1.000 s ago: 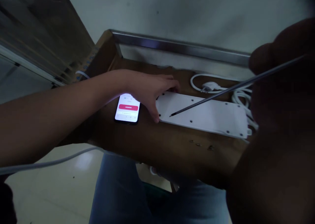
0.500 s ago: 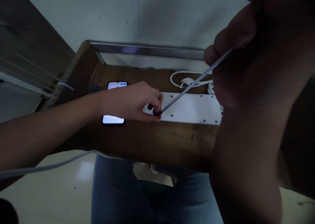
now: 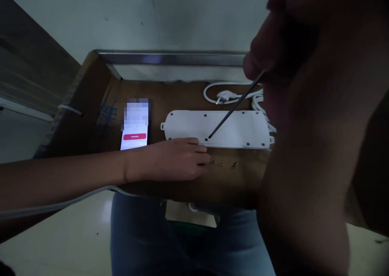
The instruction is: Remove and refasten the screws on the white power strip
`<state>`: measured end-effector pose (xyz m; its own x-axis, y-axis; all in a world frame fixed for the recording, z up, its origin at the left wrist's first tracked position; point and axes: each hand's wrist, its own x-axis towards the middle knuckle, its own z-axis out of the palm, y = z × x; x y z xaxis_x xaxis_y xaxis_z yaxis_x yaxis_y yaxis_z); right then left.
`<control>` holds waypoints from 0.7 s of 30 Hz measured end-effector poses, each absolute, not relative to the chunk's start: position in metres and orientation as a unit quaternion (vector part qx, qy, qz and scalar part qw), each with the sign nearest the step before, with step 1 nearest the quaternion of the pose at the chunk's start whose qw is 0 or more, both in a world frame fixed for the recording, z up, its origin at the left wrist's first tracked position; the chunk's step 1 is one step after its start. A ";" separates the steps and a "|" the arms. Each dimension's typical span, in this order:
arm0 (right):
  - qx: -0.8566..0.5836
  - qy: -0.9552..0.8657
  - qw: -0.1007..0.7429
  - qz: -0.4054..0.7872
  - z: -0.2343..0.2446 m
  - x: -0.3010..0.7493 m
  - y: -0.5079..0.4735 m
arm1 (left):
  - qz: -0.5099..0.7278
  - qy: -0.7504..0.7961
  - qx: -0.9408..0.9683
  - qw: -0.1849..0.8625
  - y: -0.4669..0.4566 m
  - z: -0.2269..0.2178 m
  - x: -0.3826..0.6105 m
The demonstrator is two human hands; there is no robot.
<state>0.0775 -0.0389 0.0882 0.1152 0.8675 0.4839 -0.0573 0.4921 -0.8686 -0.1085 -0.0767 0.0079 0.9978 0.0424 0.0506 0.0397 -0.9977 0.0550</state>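
Note:
A white power strip lies with its screw-holed face up on the brown cardboard. My right hand, large and dark in the upper right, is closed around a screwdriver. Its handle is hidden in the hand. The thin metal shaft slopes down to the left, and its tip appears beside a lower hole of the strip. My left hand rests palm down at the strip's front edge, fingers curled and together. Its fingertips are out of sight, close to several small loose screws.
Left of the strip lies a lit phone, partly behind my left forearm. A white cord with a plug is coiled behind the strip. The cardboard box has a raised left side, and a metal rail runs along the back.
My left hand has left the screwdriver tip and moved down toward the loose screws, uncovering the strip's left end. The screwdriver tip has shifted slightly right. The phone's screen now shows a red button.

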 end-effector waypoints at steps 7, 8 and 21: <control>-0.320 -0.608 0.644 0.335 0.088 0.068 -0.046 | 0.025 0.016 1.000 0.003 -0.077 0.010 -0.108; -0.316 -0.613 0.643 0.334 0.087 0.067 -0.047 | 0.019 0.015 1.000 -0.002 -0.078 0.011 -0.108; -0.204 -0.743 0.587 0.247 0.069 0.083 -0.049 | 0.092 0.133 0.976 0.149 -0.053 0.034 -0.113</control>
